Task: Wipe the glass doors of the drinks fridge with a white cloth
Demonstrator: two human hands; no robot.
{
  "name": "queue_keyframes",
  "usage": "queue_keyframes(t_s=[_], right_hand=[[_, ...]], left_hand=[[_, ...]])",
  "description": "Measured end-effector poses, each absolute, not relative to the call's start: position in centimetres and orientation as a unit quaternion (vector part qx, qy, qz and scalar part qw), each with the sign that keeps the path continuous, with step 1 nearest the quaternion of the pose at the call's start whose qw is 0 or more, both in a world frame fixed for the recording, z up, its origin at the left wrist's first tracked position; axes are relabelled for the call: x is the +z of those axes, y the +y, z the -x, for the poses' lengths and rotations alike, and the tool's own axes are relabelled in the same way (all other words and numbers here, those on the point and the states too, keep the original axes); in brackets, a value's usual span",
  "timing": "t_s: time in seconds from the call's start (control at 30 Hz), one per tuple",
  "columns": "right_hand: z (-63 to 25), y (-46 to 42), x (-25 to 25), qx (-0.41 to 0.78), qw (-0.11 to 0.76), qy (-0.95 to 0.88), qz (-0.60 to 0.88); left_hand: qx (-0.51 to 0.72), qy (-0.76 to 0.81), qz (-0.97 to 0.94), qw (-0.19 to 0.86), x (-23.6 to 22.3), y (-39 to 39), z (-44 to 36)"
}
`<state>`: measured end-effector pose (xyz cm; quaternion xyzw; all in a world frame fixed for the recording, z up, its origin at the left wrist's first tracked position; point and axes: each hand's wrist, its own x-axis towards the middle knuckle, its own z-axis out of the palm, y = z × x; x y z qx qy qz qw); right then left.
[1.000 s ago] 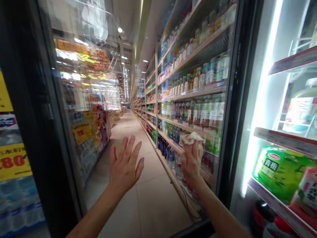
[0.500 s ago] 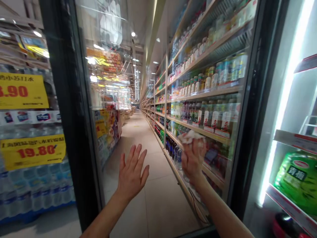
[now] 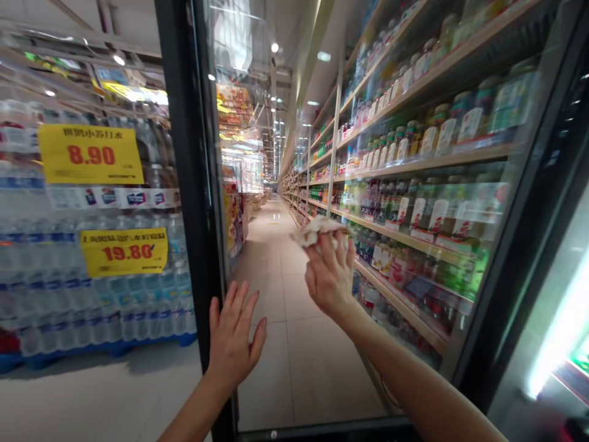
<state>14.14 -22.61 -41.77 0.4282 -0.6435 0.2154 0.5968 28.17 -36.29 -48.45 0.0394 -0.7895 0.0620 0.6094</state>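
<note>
Though held nearer the right side earlier, the crumpled whitish cloth (image 3: pixel 317 228) is now gripped by the right hand (image 3: pixel 330 273) left of the middle of the black-framed glass door (image 3: pixel 294 356), whose left edge is overlapped by the spread left hand (image 3: pixel 235 334). Clear blue-labelled plastic bottles (image 3: pixel 64 328) are stacked alongside, fronted by yellow rectangular signs (image 3: pixel 92 155) printed "8.90" and "19.80".

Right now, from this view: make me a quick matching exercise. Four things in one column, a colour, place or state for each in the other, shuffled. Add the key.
Things:
1. Cloth
2. Left hand
3. 8.90 sign
4. Door frame

Descriptions:
A. Black
B. Fingers extended upward, holding nothing
C. Yellow with red digits
D. Bunched in the right hand

Pairs: 1-D, 2-B, 3-C, 4-A
</note>
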Motion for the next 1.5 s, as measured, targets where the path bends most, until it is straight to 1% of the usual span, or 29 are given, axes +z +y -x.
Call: queue_keyframes(t_s=[0.1, 0.17, 0.2, 0.33, 0.5, 0.57, 0.7, 0.87, 0.93, 1.03, 1.07, 1.17, 1.2, 1.23, 1.3, 1.37, 1.4, 1.43, 1.5], right_hand=[[-15.3, -24.1, -43.9, 0.120, 0.556, -0.577, -0.586], [-15.9, -24.8, -44.7, 0.079, 0.541, -0.534, -0.645], [-16.1, -25.2, -44.6, 0.083, 0.542, -0.535, -0.643], [-16.7, -26.6, -43.8, 0.170, 0.553, -0.600, -0.552], [-16.7, -25.9, -46.7, 0.109, 0.537, -0.535, -0.643], [-16.0, -24.5, -47.0, 0.127, 0.545, -0.561, -0.611], [-14.3, -21.3, -47.3, 0.195, 0.568, -0.650, -0.465], [-12.2, -17.9, -49.9, 0.137, 0.553, -0.635, -0.522], [-11.4, -17.2, -49.7, 0.151, 0.575, -0.650, -0.473], [-10.7, -16.9, -49.1, 0.209, 0.610, -0.677, -0.356], [-10.5, -16.7, -49.1, 0.214, 0.609, -0.679, -0.350], [-9.1, -15.0, -50.1, 0.177, 0.590, -0.673, -0.410], [-8.3, -14.0, -50.5, 0.173, 0.592, -0.675, -0.405], [-7.4, -12.8, -50.8, 0.185, 0.601, -0.684, -0.370], [-5.8, -10.5, -51.0, 0.248, 0.619, -0.707, -0.235], [-5.1, -9.2, -51.4, 0.301, 0.616, -0.716, -0.131], [-5.2, -9.0, -51.7, 0.306, 0.611, -0.719, -0.125], [-5.5, -9.2, -52.2, 0.293, 0.604, -0.725, -0.154], [-6.4, -9.8, -53.4, 0.236, 0.583, -0.729, -0.270]], left_hand=[[0.057, -0.785, -0.033, 0.615, -48.5, -36.7, -29.2], [0.056, -0.781, -0.035, 0.620, -48.3, -37.2, -29.9], [0.057, -0.779, -0.040, 0.623, -48.1, -37.4, -30.2], [0.063, -0.780, -0.066, 0.619, -47.8, -37.9, -30.4], [0.056, -0.792, -0.083, 0.602, -48.6, -37.2, -29.8], [0.052, -0.790, -0.082, 0.605, -49.0, -36.8, -29.4], [0.042, -0.790, -0.066, 0.608, -49.3, -36.1, -28.4], [0.039, -0.801, -0.041, 0.596, -48.8, -35.2, -26.8], [0.038, -0.797, -0.034, 0.601, -48.6, -34.6, -26.1], [0.040, -0.798, -0.025, 0.600, -48.5, -33.8, -24.9], [0.044, -0.801, -0.024, 0.596, -48.6, -33.6, -24.5], [0.064, -0.804, -0.021, 0.591, -49.2, -33.8, -23.7], [0.069, -0.802, -0.019, 0.593, -49.5, -33.9, -23.5], [0.070, -0.800, -0.017, 0.596, -49.7, -34.1, -23.3], [0.071, -0.796, -0.013, 0.601, -50.1, -34.5, -23.0], [0.071, -0.790, -0.012, 0.609, -50.3, -34.6, -22.7], [0.072, -0.786, -0.012, 0.614, -50.3, -34.7, -22.6], [0.072, -0.783, -0.013, 0.618, -50.4, -34.6, -22.5], [0.069, -0.783, -0.017, 0.618, -50.3, -34.5, -22.4]])
